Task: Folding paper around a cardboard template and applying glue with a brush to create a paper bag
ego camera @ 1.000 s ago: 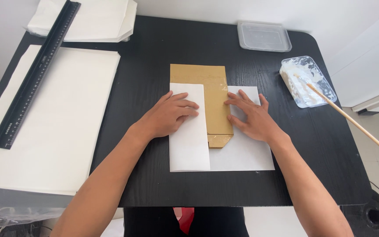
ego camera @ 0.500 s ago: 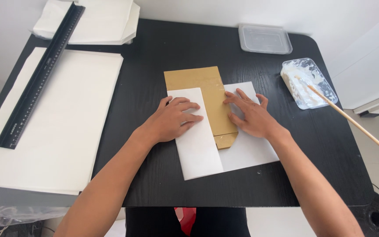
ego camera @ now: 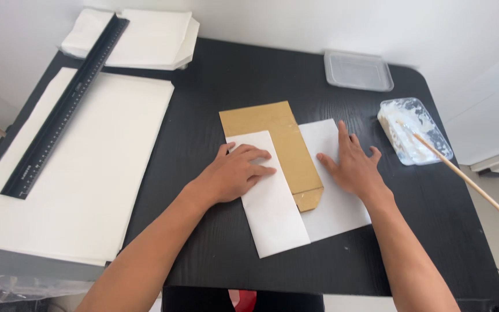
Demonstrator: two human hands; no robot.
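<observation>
Your left hand (ego camera: 239,172) lies flat, palm down and fingers spread, on the folded-over left flap (ego camera: 270,196) of a white paper sheet (ego camera: 336,202), pressing it against the brown cardboard template (ego camera: 275,144) that sits on the sheet. Your right hand (ego camera: 353,167) is also open and flat, fingers fanned, resting on the unfolded right part of the same sheet, just beside the right edge of the template. Neither hand grips anything. The sheet and template lie tilted a little, near the middle of the black table (ego camera: 215,92), with the top of the template poking out beyond the paper toward the far edge.

Toward the right edge of the table stands a clear plastic tray (ego camera: 420,118) smeared with white paste, and a thin wooden stick (ego camera: 469,179) rests in it, its free end reaching out past the table's right edge. Near the far right corner lies a clear plastic lid (ego camera: 358,71).

Along the left side lies a large stack of white paper (ego camera: 88,173), with a long black ruler (ego camera: 64,107) laid across it at a slant. At the far left corner sits a pile of folded white paper bags (ego camera: 151,40).
</observation>
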